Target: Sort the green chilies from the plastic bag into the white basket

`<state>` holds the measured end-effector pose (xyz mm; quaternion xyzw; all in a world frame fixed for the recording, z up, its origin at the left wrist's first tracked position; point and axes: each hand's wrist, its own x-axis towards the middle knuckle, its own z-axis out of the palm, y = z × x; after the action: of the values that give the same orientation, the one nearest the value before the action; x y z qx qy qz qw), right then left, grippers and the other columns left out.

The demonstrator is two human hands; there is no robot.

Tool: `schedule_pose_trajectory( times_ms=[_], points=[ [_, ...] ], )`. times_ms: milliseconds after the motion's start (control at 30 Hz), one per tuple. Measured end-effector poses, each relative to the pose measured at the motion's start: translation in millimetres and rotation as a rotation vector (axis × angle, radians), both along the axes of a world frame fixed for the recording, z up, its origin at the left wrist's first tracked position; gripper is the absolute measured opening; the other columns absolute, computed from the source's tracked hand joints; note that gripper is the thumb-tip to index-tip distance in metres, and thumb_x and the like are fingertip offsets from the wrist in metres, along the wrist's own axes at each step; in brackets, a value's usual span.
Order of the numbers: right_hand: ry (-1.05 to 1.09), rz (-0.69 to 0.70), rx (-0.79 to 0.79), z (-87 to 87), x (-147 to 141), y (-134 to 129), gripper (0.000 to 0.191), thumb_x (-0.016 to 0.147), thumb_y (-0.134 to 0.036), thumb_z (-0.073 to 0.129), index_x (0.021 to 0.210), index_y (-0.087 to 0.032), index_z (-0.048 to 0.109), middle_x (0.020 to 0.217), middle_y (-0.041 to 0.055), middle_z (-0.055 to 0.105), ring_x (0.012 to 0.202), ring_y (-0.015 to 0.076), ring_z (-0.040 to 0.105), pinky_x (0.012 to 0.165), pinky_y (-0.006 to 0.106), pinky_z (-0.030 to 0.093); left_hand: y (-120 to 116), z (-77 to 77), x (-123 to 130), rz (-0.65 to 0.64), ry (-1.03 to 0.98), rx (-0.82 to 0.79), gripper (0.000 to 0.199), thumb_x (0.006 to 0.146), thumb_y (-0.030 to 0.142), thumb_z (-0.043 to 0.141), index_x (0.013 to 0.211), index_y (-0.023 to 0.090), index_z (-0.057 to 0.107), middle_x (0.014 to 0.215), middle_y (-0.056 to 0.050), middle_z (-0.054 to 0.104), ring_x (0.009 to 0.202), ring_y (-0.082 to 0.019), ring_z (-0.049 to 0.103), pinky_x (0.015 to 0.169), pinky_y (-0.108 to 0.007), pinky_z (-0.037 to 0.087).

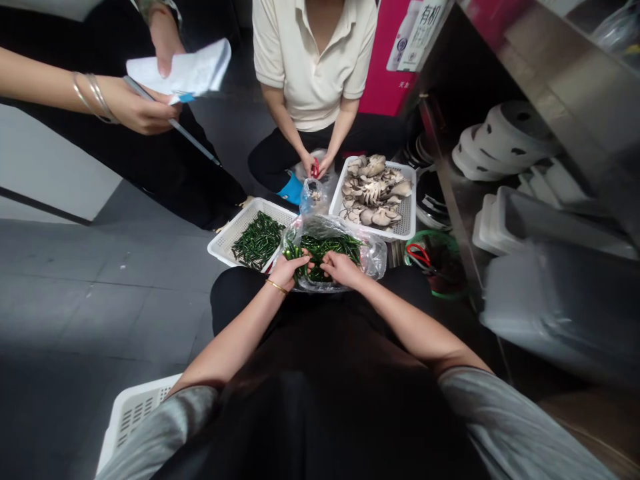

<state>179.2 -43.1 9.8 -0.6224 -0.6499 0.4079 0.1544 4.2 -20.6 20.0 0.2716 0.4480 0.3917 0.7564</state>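
Observation:
My left hand is closed around a small bunch of green chili peppers, whose ends stick out past the fingers. Opposite it, my right hand has thumb and fingertips pinched together over the bag; whatever sits in the pinch is too small to make out. Both hands are at the mouth of a clear plastic bag in my lap, with more green chili peppers in it. A white basket holding loose green peppers stands just beyond my left hand.
A white basket of mushrooms stands ahead. Behind it a seated person holds red-handled scissors. At left, another person's hands hold papers and a pen. Red-handled scissors lie in a green-rimmed basket. Shelved containers stand right.

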Motion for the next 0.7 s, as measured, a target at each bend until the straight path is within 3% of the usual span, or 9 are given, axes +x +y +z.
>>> schedule_pose_trajectory(
  times_ms=[67,167,267,367,467,567,633,700],
  points=[
    [0.229,-0.032,-0.139,-1.1,-6.0,-7.5,0.011,0.086,-0.025,0.052,0.078,-0.018,0.052,0.06,-0.0045,0.059,0.041,0.0075,0.049,0.044,0.019,0.039,-1.6,1.0,6.0,-0.025,-0.042,0.037,0.041,0.05,0.02,0.083,0.083,0.011,0.06,0.078,-0.006,0.07,0.057,-0.012,0.062,0.052,-0.024,0.05],
    [0.402,-0.066,-0.299,-3.2,-10.0,-13.9,0.023,0.083,-0.035,0.055,0.068,-0.018,0.052,0.043,-0.0083,0.046,0.032,0.0067,0.039,0.035,0.019,0.03,-0.9,3.9,7.4,-0.047,-0.084,0.039,0.043,0.05,0.02,0.083,0.084,0.012,0.059,0.077,-0.005,0.07,0.053,-0.01,0.06,0.051,-0.023,0.049],
    [0.519,-0.05,-0.201,4.5,-8.0,-17.8,0.028,0.081,-0.043,0.057,0.068,-0.018,0.057,0.039,-0.0094,0.04,0.032,0.0064,0.035,0.035,0.018,0.028,2.0,4.9,1.0,-0.013,-0.14,-0.003,0.038,0.054,0.019,0.082,0.083,0.013,0.058,0.076,-0.004,0.07,0.051,-0.008,0.058,0.049,-0.02,0.046],
    [0.609,-0.009,-0.065,21.1,-6.8,-21.6,0.03,0.081,-0.047,0.055,0.071,-0.018,0.058,0.041,-0.0089,0.042,0.034,0.0062,0.037,0.037,0.018,0.029,5.0,6.7,-8.3,-0.058,-0.184,-0.022,0.032,0.06,0.02,0.078,0.085,0.013,0.059,0.078,-0.006,0.07,0.053,-0.009,0.058,0.049,-0.021,0.047],
    [0.628,0.057,-0.064,33.1,-1.5,-20.9,0.032,0.082,-0.049,0.052,0.075,-0.018,0.058,0.041,-0.0092,0.041,0.034,0.0067,0.037,0.039,0.019,0.031,12.1,12.6,-22.8,-0.065,-0.178,0.007,0.028,0.064,0.021,0.075,0.088,0.014,0.061,0.079,-0.007,0.069,0.056,-0.01,0.059,0.051,-0.022,0.048],
    [0.47,0.057,-0.069,30.8,18.3,-12.3,0.035,0.087,-0.048,0.044,0.084,-0.017,0.06,0.043,-0.0084,0.041,0.036,0.0086,0.04,0.042,0.021,0.034,31.8,19.9,-47.8,0.06,-0.17,0.052,0.026,0.064,0.018,0.073,0.086,0.015,0.058,0.081,-0.005,0.069,0.056,-0.008,0.058,0.051,-0.02,0.047],
    [0.17,0.026,-0.062,23.7,35.9,-4.0,0.034,0.091,-0.043,0.042,0.089,-0.017,0.063,0.05,-0.0044,0.049,0.044,0.0109,0.049,0.048,0.022,0.039,52.8,21.9,-68.2,0.161,-0.095,0.072,0.023,0.065,0.013,0.07,0.082,0.015,0.056,0.081,-0.006,0.069,0.056,-0.008,0.058,0.051,-0.02,0.046],
    [-0.217,0.032,-0.024,16.1,48.0,3.8,0.027,0.089,-0.037,0.05,0.097,-0.017,0.066,0.07,0.0031,0.062,0.064,0.015,0.06,0.06,0.024,0.044,77.1,19.9,-87.3,0.241,0.065,0.062,0.018,0.068,0.01,0.067,0.079,0.014,0.054,0.076,-0.006,0.068,0.056,-0.009,0.058,0.049,-0.02,0.044]
  ],
)
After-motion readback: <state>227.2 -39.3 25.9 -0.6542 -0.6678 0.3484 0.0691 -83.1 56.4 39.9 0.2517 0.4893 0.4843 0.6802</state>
